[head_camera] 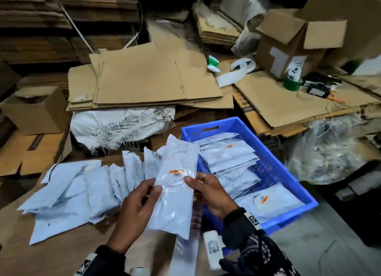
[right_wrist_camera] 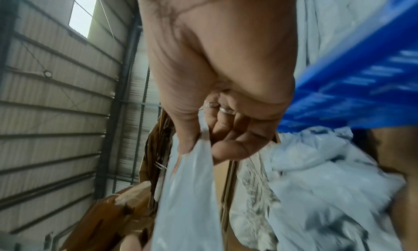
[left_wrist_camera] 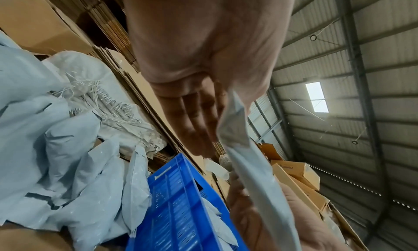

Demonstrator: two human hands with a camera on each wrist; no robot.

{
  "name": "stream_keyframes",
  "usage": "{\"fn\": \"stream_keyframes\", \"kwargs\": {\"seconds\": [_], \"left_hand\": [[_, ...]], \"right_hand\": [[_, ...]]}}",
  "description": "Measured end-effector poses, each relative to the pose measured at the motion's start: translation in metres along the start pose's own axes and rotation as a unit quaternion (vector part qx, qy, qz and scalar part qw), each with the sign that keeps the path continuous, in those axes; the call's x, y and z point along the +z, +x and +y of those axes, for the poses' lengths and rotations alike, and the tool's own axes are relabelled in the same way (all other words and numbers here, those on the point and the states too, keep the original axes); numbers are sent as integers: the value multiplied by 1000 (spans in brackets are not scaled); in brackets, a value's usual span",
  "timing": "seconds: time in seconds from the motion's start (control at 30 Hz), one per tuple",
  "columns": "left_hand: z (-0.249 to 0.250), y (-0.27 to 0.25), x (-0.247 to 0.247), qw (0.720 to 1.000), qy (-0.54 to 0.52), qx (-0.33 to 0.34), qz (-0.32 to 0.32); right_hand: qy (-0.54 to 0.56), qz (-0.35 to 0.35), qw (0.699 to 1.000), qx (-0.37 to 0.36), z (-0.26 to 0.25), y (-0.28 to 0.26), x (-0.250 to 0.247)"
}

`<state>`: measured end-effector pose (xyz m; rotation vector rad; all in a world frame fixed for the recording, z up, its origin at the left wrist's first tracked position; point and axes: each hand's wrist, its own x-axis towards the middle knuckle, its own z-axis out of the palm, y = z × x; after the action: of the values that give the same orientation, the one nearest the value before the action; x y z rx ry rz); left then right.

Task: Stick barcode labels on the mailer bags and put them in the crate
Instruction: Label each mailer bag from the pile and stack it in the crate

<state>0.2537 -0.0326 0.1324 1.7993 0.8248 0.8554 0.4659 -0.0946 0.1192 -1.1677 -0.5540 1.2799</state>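
From the head camera, the left hand [head_camera: 137,209] and right hand [head_camera: 208,191] pinch a thin, glossy grey mailer bag [head_camera: 175,191] by its side edges above the worktop [head_camera: 61,253]; an orange-and-white barcode label [head_camera: 176,172] already sits on it. The blue slatted crate [head_camera: 288,176] just to the right holds many labelled bags, while a crumpled pile [head_camera: 82,191] on the left seems still undone.

The left wrist view shows the fingers [left_wrist_camera: 196,129] lying fairly straight behind the bag's creased edge, thumb hidden.

The right wrist view, blurred, shows thumb and fingers [right_wrist_camera: 228,147] closed on the limp film.
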Motion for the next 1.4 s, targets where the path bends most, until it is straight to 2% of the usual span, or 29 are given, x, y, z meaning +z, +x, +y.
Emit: {"fn": "stream_keyframes", "kwargs": {"seconds": [0.1, 0.17, 0.3, 0.4, 0.6, 0.8, 0.87, 0.97, 1.13, 1.27, 1.4], "left_hand": [[-4, -3, 14, 996, -54, -73, 4], [-11, -7, 21, 993, -48, -106, 1], [-23, -23, 32, 991, -26, -128, -9], [-30, -40, 31, 988, -4, -154, 6], [-43, -72, 11, 980, 10, -182, 79], [-54, -78, -2, 976, 7, -202, 85], [-55, -71, -2, 978, 15, -194, 72], [-57, -59, -8, 982, 36, -172, 63], [-72, -40, -19, 987, 73, -116, 85], [-111, -39, -31, 968, 73, -164, 173], [-164, -40, -63, 923, 97, -264, 264]], "right_hand": [[53, 69, 996, -21, -31, 7, -34], [64, 128, 989, -24, -46, 24, -66], [100, 227, 969, -18, -61, 75, -130], [86, 286, 954, -11, -67, 110, -156], [-3, 294, 953, 80, -57, 141, -176], [2, 278, 959, 56, -44, 138, -191], [30, 300, 953, 34, -42, 132, -194], [14, 297, 955, 8, -44, 111, -177], [-28, 187, 982, -26, -56, 66, -103], [-110, 100, 988, -42, -36, 40, -32], [-187, 48, 981, -13, 13, 23, 23]]}}
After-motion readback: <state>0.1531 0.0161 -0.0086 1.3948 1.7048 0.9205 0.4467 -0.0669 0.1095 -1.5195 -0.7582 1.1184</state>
